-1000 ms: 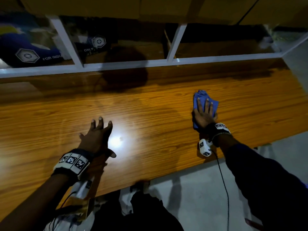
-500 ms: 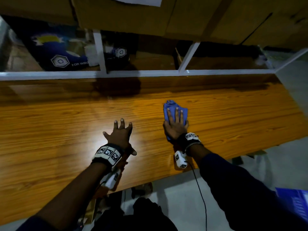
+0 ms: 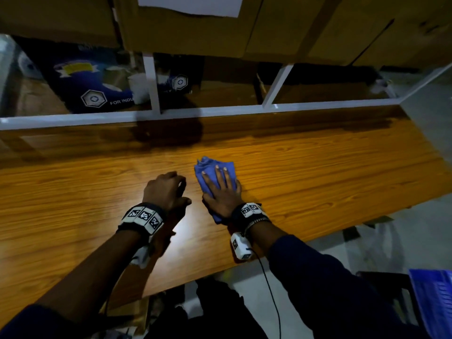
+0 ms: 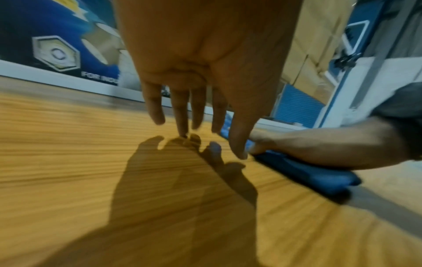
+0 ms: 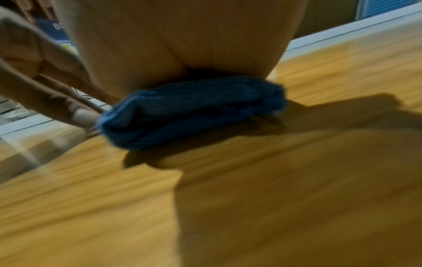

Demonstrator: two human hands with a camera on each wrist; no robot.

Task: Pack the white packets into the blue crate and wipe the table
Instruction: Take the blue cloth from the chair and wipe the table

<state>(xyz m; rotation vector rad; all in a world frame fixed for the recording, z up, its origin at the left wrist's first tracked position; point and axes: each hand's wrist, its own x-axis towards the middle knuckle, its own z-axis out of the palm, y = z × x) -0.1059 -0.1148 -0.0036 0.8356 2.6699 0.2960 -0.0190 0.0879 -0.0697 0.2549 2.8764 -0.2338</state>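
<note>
My right hand [image 3: 217,182] lies flat, fingers straight, pressing a folded blue cloth [image 3: 204,163] onto the wooden table [image 3: 318,172]. The right wrist view shows the cloth [image 5: 194,112] bunched under my palm. Just left of it, my left hand [image 3: 179,185] holds nothing. Its fingers [image 4: 182,126] hang down loosely and the tips touch the tabletop, with the cloth [image 4: 308,173] and my right hand [image 4: 297,144] beside them. A corner of the blue crate [image 3: 434,304] shows at the lower right, below the table's near edge. No white packets are in view.
A white-framed shelf [image 3: 156,111] runs along the table's far edge, holding blue bags [image 3: 90,89] with a hexagon logo. Cardboard boxes [image 3: 195,25] stand above it. A grey floor [image 3: 403,241] lies past the table's near and right edges.
My right hand has slid the cloth leftward until it sits close beside my left hand. The left hand's fingers, spread flat before, now droop onto their tips.
</note>
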